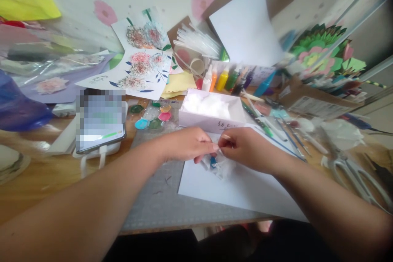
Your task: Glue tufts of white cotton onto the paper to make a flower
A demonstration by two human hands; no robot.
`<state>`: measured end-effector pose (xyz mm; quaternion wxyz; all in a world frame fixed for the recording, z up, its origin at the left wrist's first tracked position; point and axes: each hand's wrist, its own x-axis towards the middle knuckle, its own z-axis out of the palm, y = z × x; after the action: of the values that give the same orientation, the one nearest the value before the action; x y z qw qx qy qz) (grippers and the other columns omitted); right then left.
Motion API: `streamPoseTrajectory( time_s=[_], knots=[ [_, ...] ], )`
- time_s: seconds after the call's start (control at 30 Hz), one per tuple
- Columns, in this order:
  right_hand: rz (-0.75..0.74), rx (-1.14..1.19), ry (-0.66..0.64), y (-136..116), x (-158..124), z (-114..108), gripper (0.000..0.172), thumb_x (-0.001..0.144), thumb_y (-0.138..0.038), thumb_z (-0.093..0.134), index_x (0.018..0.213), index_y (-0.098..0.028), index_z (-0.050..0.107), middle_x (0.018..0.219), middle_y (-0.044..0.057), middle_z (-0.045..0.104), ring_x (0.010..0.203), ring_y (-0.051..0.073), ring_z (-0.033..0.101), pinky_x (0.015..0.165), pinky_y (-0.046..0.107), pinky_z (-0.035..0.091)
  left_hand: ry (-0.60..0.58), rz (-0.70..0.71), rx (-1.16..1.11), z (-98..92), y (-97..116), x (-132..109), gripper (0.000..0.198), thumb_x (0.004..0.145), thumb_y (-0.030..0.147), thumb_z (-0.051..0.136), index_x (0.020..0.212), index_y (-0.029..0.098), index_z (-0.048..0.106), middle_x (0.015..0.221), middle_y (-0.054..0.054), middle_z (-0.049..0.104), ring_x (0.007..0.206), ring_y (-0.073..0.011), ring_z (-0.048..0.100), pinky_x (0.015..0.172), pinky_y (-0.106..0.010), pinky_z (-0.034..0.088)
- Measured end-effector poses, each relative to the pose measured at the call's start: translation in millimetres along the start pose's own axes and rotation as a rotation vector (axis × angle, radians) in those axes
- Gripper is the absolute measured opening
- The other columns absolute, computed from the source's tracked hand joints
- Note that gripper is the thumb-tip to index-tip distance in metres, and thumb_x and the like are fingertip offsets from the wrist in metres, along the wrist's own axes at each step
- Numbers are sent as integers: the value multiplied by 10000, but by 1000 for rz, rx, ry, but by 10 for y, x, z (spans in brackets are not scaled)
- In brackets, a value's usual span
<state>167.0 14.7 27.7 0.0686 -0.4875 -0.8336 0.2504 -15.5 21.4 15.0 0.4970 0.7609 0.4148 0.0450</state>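
Note:
My left hand [196, 145] and my right hand [238, 146] meet over a white sheet of paper [196, 186]. Both are closed, thumbs and fingertips pinching what looks like a small bit of white cotton between them. A short pale stick end also shows by the right fingers. Just under the hands lies a white, fluffy or filmy clump with a blue patch [213, 163], partly covered by the fingers. Behind them stands a white box [196, 118] filled with cotton [208, 105].
A grey cutting mat [153, 204] lies under the paper. Small paint pots [156, 123] and a phone [101, 120] are at left. Paint bottles [223, 80] stand behind the box. Brushes [291, 139] and large scissors [346, 168] lie at right. Flower pictures [123, 77] lean at the back.

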Motion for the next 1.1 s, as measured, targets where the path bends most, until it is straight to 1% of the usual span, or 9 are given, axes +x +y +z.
streamPoseTrajectory(
  time_s=[0.2, 0.37, 0.47, 0.53, 0.6, 0.7, 0.8, 0.9, 1.1],
  knots=[
    [0, -21, 20, 1, -8, -5, 135, 714, -262, 522, 606, -183, 541, 583, -29, 566, 527, 93, 466, 485, 220, 327, 40, -45, -73, 17, -3, -24, 648, 809, 628, 230, 502, 139, 523, 573, -26, 571, 513, -88, 447, 552, -230, 324],
    [16, 20, 3, -13, -10, 7, 130, 713, -250, 536, 607, -184, 572, 576, -30, 568, 517, 92, 467, 473, 220, 329, 17, -82, 23, 41, 5, 16, 362, 764, 484, 448, 637, 161, 550, 558, 14, 563, 472, -83, 417, 479, -226, 283],
    [3, 84, 6, -8, -26, -45, 189, 765, -296, 514, 636, -184, 593, 598, -20, 573, 535, 100, 474, 487, 230, 344, 32, -94, 61, 53, 6, 37, 292, 770, 399, 443, 637, 164, 553, 544, 22, 560, 440, -75, 391, 455, -226, 265],
    [-51, 187, 78, 8, -52, -112, 280, 829, -353, 446, 700, -180, 623, 685, 5, 598, 592, 112, 500, 529, 243, 373, 41, -79, 64, 56, 0, 40, 289, 774, 370, 430, 616, 161, 552, 548, 20, 566, 431, -72, 385, 451, -226, 267],
    [-139, 283, 213, 24, -90, -177, 379, 880, -393, 357, 754, -185, 648, 769, 21, 605, 675, 122, 522, 609, 256, 399, 31, -61, 65, 56, -7, 40, 278, 768, 359, 433, 617, 164, 561, 561, 19, 576, 434, -75, 391, 454, -228, 276],
    [-227, 365, 383, 8, -149, -203, 414, 907, -390, 307, 789, -208, 659, 719, 12, 574, 703, 119, 523, 655, 249, 404, 13, -50, 80, 51, -12, 40, 249, 754, 351, 441, 669, 175, 595, 569, 16, 586, 456, -92, 415, 464, -233, 287],
    [-231, 390, 344, -65, -184, -133, 309, 883, -346, 399, 762, -191, 638, 695, 12, 571, 655, 115, 533, 597, 233, 416, 17, -54, 94, 48, -3, 33, 233, 749, 343, 447, 734, 179, 611, 566, 6, 587, 475, -106, 435, 470, -238, 293],
    [-233, 283, 252, -122, -186, -41, 238, 836, -274, 489, 660, -170, 610, 744, 29, 607, 637, 113, 550, 570, 227, 423, 28, -66, 81, 51, 9, 18, 248, 752, 368, 456, 794, 179, 611, 582, 0, 595, 490, -110, 449, 476, -239, 294],
    [-312, 145, 188, -62, -169, 56, 147, 819, -272, 504, 748, -186, 599, 714, 13, 619, 637, 115, 560, 577, 223, 421, 30, -89, 68, 76, -3, 29, 293, 757, 403, 462, 860, 178, 619, 591, -7, 598, 532, -114, 477, 505, -233, 299]
  ],
)
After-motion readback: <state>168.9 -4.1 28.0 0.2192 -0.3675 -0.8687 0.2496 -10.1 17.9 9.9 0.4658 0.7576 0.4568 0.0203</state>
